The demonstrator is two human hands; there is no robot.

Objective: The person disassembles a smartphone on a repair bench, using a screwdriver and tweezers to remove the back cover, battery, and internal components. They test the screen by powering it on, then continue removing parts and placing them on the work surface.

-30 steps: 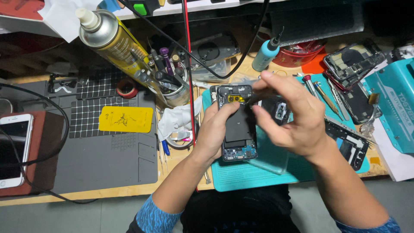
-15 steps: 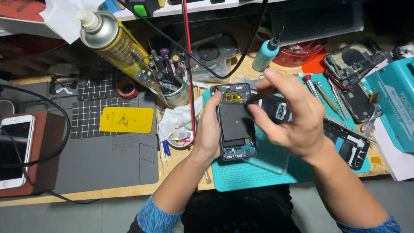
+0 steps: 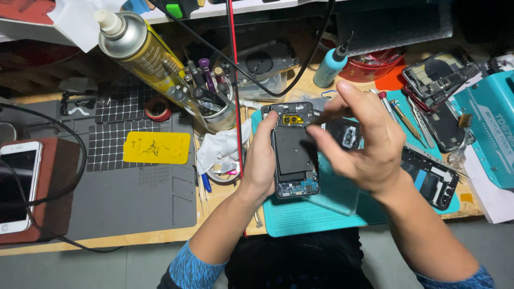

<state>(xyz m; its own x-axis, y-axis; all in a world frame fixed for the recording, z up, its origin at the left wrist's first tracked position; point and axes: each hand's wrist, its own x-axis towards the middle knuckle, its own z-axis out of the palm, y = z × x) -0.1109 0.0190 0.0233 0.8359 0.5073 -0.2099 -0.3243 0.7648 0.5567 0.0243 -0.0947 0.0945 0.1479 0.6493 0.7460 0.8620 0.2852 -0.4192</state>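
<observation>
Over a cluttered workbench [image 3: 160, 241], left hand [image 3: 262, 160] grips opened phone [image 3: 293, 152]; right hand [image 3: 364, 142] hovers, fingers curled.

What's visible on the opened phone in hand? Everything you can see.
The opened phone is a dark, rectangular body with its back off, lying lengthwise away from the person above the teal mat. A large black rectangular panel fills the middle; a yellow-gold part sits near the top edge, and small blue-green circuitry shows at the bottom. The left hand grips its left edge, thumb on the upper side. The right hand reaches its top right corner with the fingertips.
</observation>
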